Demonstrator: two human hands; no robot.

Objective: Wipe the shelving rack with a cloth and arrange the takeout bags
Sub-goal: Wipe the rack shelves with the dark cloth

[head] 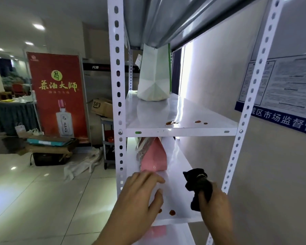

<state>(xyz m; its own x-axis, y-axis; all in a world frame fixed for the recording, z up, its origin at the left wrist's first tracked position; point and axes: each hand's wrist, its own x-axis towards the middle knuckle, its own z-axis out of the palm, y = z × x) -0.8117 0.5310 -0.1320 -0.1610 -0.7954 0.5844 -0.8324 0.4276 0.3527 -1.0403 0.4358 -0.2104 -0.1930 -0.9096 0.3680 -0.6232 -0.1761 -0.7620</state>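
Note:
A white metal shelving rack [182, 132] fills the middle of the view. A white and green takeout bag [155, 75] stands on the upper shelf, with brown sauce spots [172, 122] near that shelf's front edge. On the lower shelf a pink takeout bag [154, 156] stands at the left. My left hand [141, 190] hovers open just in front of the pink bag, fingers relaxed. My right hand [214, 200] grips a bunched black cloth [198, 184] above the lower shelf's right side. Reddish spots [172, 212] lie near the lower shelf's front edge.
A beige wall with a blue and white notice board [288, 89] is right of the rack. To the left, on the tiled floor, are a red banner stand [57, 96], stacked boxes [49, 147], a cardboard box [102, 106] and a white bag [83, 165].

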